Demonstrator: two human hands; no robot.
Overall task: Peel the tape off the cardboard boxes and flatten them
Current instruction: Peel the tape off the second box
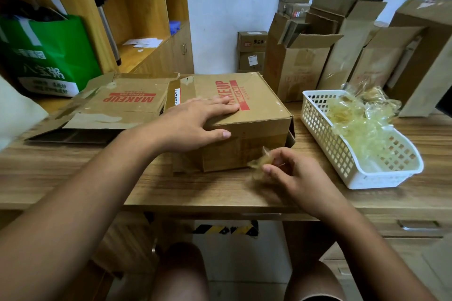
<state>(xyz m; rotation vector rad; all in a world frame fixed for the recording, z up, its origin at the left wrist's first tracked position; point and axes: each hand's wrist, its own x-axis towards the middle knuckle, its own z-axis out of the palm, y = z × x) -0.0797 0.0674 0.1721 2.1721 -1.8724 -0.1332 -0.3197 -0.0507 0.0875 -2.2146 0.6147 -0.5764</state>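
Progress about midway, judging from the desk. Done so far: one flattened box (122,105) with red MAKEUP print, left of centre, spread flat on the desk (195,193), plus wads of peeled tape (352,117) heaped in the white basket (354,178) at right.

In hand now: second MAKEUP box (254,105) at frame centre, upright and still box-shaped, top closed, a side flap at its right end looking loose. Left hand (195,122) pressing flat on the box top, fingers straight, thumb down over the front edge; no grasp, only steadying. Right hand (291,173) below and right of the box, just off its lower front corner, fingertips pinching a crumpled clear tape strip (259,161). Strip apparently free of the cardboard, though contact at the corner too blurred to call.

Left to do, as a guess: strip into basket, check for what looks like a tape band near the label at the box's upper left, open flaps, press flat. Beyond that, standing cartons (305,61) at upper right against the wall, some with flaps open, none visibly flattened.

Green bag (49,56) and shelving (137,7) at upper left: unrelated to the task.
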